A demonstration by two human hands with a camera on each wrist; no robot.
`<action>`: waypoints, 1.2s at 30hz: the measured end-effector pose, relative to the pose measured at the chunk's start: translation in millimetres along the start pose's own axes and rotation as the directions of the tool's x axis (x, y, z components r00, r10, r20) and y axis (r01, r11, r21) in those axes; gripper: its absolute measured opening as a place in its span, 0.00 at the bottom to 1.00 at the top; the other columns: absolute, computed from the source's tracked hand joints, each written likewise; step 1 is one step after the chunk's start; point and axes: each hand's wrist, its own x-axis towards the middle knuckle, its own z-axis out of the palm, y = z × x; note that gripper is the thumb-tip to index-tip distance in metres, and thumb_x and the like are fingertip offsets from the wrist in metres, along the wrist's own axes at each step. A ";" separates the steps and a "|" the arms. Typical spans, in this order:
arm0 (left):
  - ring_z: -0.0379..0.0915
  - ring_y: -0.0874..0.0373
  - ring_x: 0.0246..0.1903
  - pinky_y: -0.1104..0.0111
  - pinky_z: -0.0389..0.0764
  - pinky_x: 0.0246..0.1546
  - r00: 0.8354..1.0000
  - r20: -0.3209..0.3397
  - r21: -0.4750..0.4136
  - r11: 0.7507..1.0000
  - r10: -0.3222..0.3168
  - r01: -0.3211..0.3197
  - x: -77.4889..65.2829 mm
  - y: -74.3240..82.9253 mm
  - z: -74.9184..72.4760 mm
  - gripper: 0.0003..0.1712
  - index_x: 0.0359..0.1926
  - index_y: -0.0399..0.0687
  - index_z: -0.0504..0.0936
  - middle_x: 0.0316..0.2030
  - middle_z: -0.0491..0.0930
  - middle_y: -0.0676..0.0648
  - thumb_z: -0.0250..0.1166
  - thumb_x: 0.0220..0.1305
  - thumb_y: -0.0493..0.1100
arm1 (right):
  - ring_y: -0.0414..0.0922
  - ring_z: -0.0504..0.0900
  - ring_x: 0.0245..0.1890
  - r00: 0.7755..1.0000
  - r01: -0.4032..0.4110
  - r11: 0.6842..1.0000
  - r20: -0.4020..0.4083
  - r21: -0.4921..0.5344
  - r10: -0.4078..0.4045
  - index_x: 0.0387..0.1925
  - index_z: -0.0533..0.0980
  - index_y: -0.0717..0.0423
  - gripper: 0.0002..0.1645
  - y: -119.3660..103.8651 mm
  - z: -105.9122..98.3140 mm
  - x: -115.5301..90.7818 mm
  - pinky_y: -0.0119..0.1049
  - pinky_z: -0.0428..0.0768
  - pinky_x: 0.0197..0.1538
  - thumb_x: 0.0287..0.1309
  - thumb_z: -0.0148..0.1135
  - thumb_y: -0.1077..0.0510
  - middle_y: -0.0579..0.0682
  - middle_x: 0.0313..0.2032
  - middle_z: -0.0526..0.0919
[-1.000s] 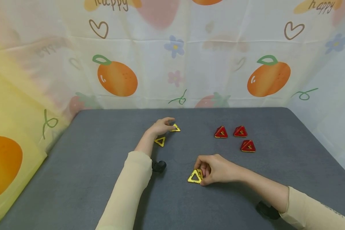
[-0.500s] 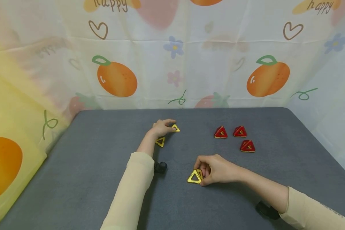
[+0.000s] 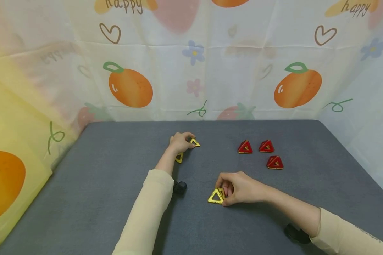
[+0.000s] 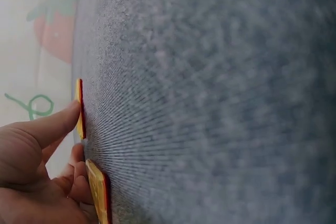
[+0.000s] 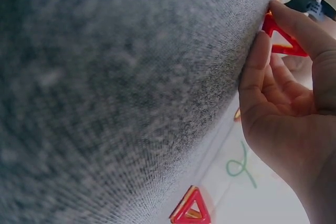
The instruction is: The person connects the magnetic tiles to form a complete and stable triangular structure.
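Observation:
Far out on the table my left hand [image 3: 180, 142] holds a yellow open-centred triangular tile [image 3: 196, 142] between thumb and fingers. In the left wrist view the thumb lies on this tile's yellow face [image 4: 80, 124], which has a red back edge. A second yellow tile [image 3: 181, 158] lies nearer, partly hidden behind the left hand and wrist. Close to me, my right hand [image 3: 242, 187] pinches yellow triangular tiles [image 3: 214, 201], at least two leaning together on the table. The right wrist view shows a red inner face [image 5: 289, 51] between thumb and fingers.
Three small red pyramids built of tiles stand at the back right: one pyramid [image 3: 245, 147] to the left, another pyramid [image 3: 266, 146] beside it, and a third pyramid [image 3: 275, 162] nearer. A patterned cloth [image 3: 166, 85] hangs behind the grey table [image 3: 92, 184].
My left hand and forearm have shifted slightly right, covering more of the second yellow tile. The tile at its fingertips has turned a little. My right hand has stayed still.

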 end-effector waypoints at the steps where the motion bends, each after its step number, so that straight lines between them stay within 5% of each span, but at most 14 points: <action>1: 0.61 0.40 0.63 0.52 0.69 0.58 1.000 -0.019 0.000 1.000 0.002 -0.002 0.0 0.8 0.9 0.24 0.62 0.52 0.77 0.60 0.72 0.39 0.67 0.65 0.45 | 0.31 0.77 0.26 1.000 0.000 1.000 0.001 0.002 0.000 0.42 0.78 0.49 0.21 0.4 0.3 0.0 0.27 0.79 0.32 0.45 0.78 0.57 0.44 0.28 0.80; 7: 0.76 0.45 0.46 0.58 0.76 0.46 0.989 -0.149 0.012 1.000 0.017 -0.015 1.3 7.4 6.0 0.19 0.51 0.49 0.79 0.46 0.82 0.42 0.72 0.59 0.41 | 0.32 0.77 0.26 1.000 -0.005 1.000 0.003 0.001 0.005 0.42 0.78 0.49 0.22 1.2 1.1 0.1 0.27 0.79 0.32 0.45 0.78 0.56 0.43 0.28 0.80; 13: 0.78 0.49 0.37 0.64 0.73 0.34 0.976 -0.208 -0.013 0.998 0.060 -0.064 -3.0 13.1 6.6 0.12 0.47 0.50 0.82 0.39 0.84 0.42 0.69 0.62 0.41 | 0.32 0.77 0.26 1.000 -0.005 1.000 0.005 0.004 0.004 0.42 0.78 0.49 0.21 0.7 1.0 0.7 0.27 0.79 0.32 0.45 0.78 0.56 0.44 0.28 0.80; 20: 0.86 0.49 0.33 0.63 0.86 0.34 0.973 -0.055 -0.125 0.965 0.223 -0.229 -9.7 19.2 -7.2 0.16 0.49 0.45 0.86 0.33 0.83 0.41 0.72 0.59 0.41 | 0.32 0.77 0.26 1.000 -0.007 1.000 0.001 -0.005 0.007 0.42 0.78 0.48 0.21 1.4 0.1 1.0 0.27 0.79 0.31 0.45 0.78 0.56 0.44 0.28 0.80; 24: 0.87 0.49 0.35 0.60 0.87 0.38 0.964 0.044 -0.184 0.950 0.263 -0.251 -20.9 22.4 -14.0 0.15 0.49 0.44 0.85 0.34 0.83 0.42 0.71 0.60 0.39 | 0.31 0.77 0.26 1.000 -0.007 1.000 0.001 -0.010 0.007 0.42 0.78 0.48 0.22 2.5 -0.2 1.0 0.27 0.78 0.31 0.45 0.78 0.56 0.43 0.28 0.80; 31: 0.86 0.58 0.35 0.63 0.87 0.41 0.910 0.252 -0.242 0.932 0.329 -0.270 -47.1 15.9 -14.1 0.15 0.52 0.39 0.83 0.40 0.86 0.40 0.66 0.64 0.36 | 0.32 0.77 0.26 1.000 -0.008 1.000 0.002 -0.005 0.008 0.42 0.78 0.48 0.22 2.2 -0.5 1.9 0.27 0.78 0.31 0.45 0.78 0.56 0.44 0.28 0.80; 36: 0.85 0.61 0.32 0.66 0.87 0.38 0.889 0.316 -0.258 0.931 0.333 -0.257 -65.2 9.7 -6.4 0.13 0.50 0.39 0.84 0.37 0.86 0.40 0.66 0.63 0.35 | 0.32 0.77 0.26 1.000 -0.009 1.000 0.002 -0.007 0.009 0.42 0.78 0.48 0.22 2.2 -0.2 2.0 0.27 0.78 0.31 0.45 0.78 0.55 0.44 0.28 0.80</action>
